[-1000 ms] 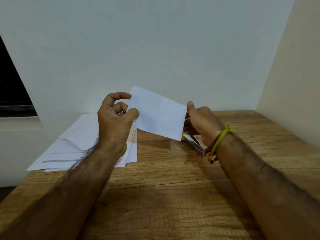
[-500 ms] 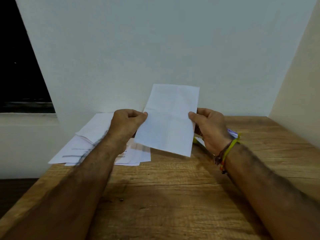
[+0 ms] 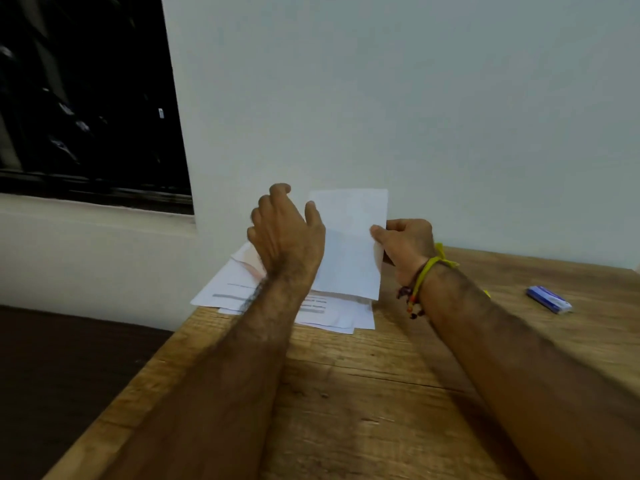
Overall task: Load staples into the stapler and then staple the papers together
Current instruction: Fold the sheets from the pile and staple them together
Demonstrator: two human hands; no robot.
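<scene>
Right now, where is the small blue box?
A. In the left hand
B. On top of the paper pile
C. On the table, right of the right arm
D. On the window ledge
C: the blue box lies on the wooden table, out to the right of the right arm, apart from both hands and from the paper pile.

I can read no words or numbers anywhere. The white sheets of paper lying in a loose pile on the table (image 3: 332, 315) carry grey printed lines, all too blurred to make out. The small blue and white cardboard box (image 3: 549, 299) shows a pale patch on its side, but its print is too small for me to read.
</scene>
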